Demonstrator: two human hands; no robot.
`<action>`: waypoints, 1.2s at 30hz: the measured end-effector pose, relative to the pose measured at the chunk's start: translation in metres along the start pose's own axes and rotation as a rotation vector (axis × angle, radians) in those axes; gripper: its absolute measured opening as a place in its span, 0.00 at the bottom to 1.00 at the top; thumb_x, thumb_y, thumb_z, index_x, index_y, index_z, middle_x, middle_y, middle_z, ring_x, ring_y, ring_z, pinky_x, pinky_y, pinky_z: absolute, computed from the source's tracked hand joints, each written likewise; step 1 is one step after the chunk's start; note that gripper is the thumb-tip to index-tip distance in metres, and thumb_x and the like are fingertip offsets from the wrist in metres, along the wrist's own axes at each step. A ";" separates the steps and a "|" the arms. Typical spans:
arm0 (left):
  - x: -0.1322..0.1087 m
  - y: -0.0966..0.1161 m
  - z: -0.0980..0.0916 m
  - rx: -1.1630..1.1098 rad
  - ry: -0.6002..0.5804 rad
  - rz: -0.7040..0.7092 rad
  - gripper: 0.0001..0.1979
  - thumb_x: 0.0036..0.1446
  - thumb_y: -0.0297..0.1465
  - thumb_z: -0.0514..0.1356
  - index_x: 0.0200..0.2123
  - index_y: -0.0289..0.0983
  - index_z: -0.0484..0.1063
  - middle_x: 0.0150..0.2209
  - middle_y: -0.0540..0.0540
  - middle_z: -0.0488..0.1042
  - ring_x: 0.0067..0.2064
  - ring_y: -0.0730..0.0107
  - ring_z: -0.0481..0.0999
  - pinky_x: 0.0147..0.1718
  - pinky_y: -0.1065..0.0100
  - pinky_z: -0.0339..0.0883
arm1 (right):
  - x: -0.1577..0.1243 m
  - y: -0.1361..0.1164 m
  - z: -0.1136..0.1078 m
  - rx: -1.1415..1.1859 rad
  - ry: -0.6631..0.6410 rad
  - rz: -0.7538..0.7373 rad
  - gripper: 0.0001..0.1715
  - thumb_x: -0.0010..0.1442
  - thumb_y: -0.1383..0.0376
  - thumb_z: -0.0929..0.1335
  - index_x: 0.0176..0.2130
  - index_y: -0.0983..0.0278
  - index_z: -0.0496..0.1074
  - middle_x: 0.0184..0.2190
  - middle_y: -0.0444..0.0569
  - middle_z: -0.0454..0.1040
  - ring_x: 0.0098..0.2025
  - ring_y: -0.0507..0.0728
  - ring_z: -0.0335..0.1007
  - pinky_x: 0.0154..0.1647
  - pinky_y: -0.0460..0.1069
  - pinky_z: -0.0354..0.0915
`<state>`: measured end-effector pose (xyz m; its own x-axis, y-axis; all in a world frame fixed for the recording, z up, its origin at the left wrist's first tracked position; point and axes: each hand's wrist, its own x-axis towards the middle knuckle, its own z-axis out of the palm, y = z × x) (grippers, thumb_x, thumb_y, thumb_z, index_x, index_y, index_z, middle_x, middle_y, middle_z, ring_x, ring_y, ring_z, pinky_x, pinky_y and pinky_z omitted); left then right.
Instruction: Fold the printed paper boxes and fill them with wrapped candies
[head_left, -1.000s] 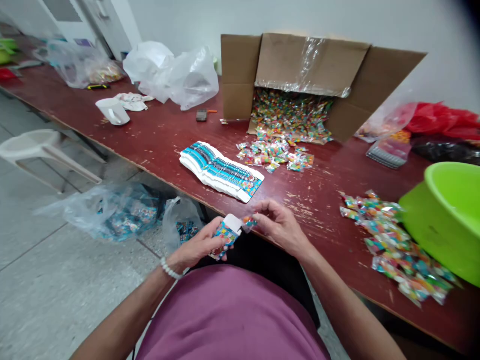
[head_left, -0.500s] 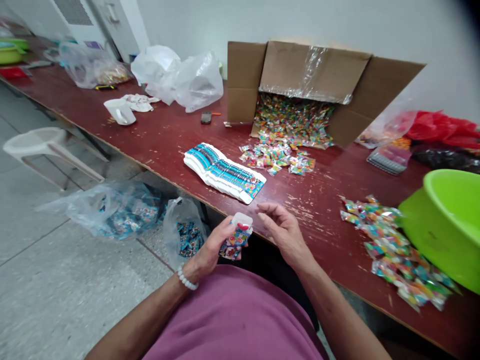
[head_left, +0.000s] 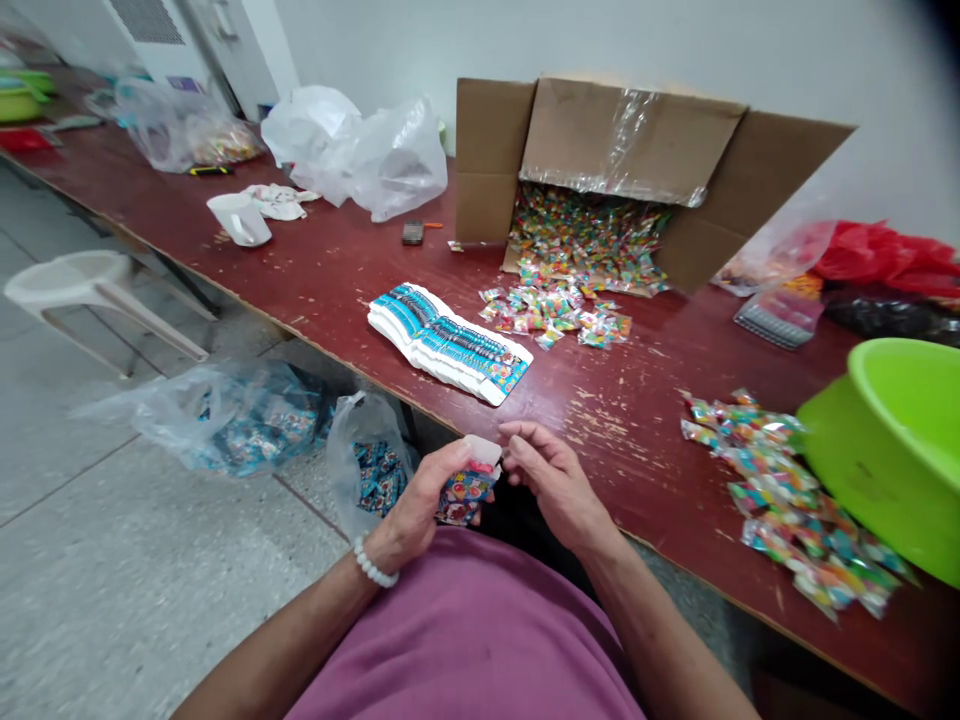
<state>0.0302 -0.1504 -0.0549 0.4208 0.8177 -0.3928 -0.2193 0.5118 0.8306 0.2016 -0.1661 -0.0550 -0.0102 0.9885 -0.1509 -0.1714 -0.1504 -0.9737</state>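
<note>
Within the left hand (head_left: 417,500) sits a small printed box (head_left: 466,488).

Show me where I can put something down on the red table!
Bare tabletop shows between the blue cartons and the wrapped candies beside the green basin, and between those cartons and the white mug. It's crowded at the mouth of the cardboard box, where more candies spill out.

My right fingers (head_left: 531,462) had a lane over tabletop (head_left: 626,420) between carton stack (head_left: 450,345) and right-side candy pile (head_left: 780,482); loose candies (head_left: 551,310), cardboard box (head_left: 634,140) blocked farther ahead, green basin (head_left: 892,450) right, printed box (head_left: 466,487) close left.
</note>
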 end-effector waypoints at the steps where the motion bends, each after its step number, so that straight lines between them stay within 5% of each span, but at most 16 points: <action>1: 0.000 -0.001 0.000 0.010 0.002 0.001 0.21 0.59 0.49 0.60 0.40 0.36 0.77 0.30 0.46 0.76 0.28 0.67 0.73 0.24 0.69 0.69 | 0.000 -0.001 0.000 0.007 -0.014 0.015 0.20 0.58 0.52 0.73 0.46 0.60 0.73 0.35 0.44 0.73 0.33 0.52 0.67 0.35 0.47 0.64; 9: 0.002 -0.011 -0.003 0.120 -0.072 0.109 0.22 0.60 0.49 0.60 0.42 0.35 0.79 0.37 0.45 0.78 0.40 0.63 0.75 0.40 0.67 0.69 | 0.003 -0.008 0.002 -0.465 0.048 -0.176 0.14 0.53 0.66 0.73 0.43 0.60 0.76 0.40 0.47 0.73 0.35 0.53 0.67 0.37 0.49 0.65; 16: -0.001 -0.009 -0.001 0.088 -0.043 0.015 0.25 0.59 0.52 0.58 0.40 0.35 0.78 0.32 0.46 0.77 0.31 0.68 0.72 0.28 0.70 0.67 | 0.001 -0.002 -0.006 0.032 -0.130 0.071 0.20 0.57 0.56 0.74 0.46 0.61 0.74 0.39 0.46 0.76 0.36 0.52 0.70 0.38 0.48 0.67; 21: 0.000 -0.012 -0.001 0.145 -0.076 0.059 0.25 0.60 0.51 0.58 0.44 0.36 0.80 0.35 0.45 0.79 0.36 0.65 0.74 0.35 0.68 0.67 | -0.002 -0.002 -0.001 0.001 -0.174 0.093 0.19 0.52 0.58 0.77 0.41 0.62 0.74 0.33 0.44 0.76 0.33 0.53 0.70 0.36 0.49 0.68; 30: -0.002 -0.008 -0.001 0.304 -0.199 0.107 0.23 0.62 0.48 0.58 0.36 0.32 0.81 0.33 0.43 0.79 0.38 0.63 0.75 0.40 0.66 0.67 | 0.012 -0.004 0.009 -0.062 -0.257 0.239 0.13 0.43 0.67 0.75 0.33 0.64 0.74 0.25 0.40 0.72 0.27 0.50 0.66 0.29 0.45 0.62; 36: 0.002 -0.014 -0.004 -0.012 0.002 -0.092 0.26 0.54 0.52 0.61 0.35 0.31 0.77 0.25 0.43 0.76 0.22 0.69 0.72 0.22 0.69 0.66 | 0.006 0.000 -0.003 0.227 -0.276 0.288 0.21 0.52 0.56 0.76 0.44 0.62 0.76 0.36 0.44 0.76 0.30 0.49 0.69 0.29 0.44 0.66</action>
<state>0.0304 -0.1548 -0.0685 0.4383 0.7676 -0.4677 -0.1902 0.5878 0.7864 0.2045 -0.1602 -0.0560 -0.3458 0.8787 -0.3291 -0.3344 -0.4431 -0.8318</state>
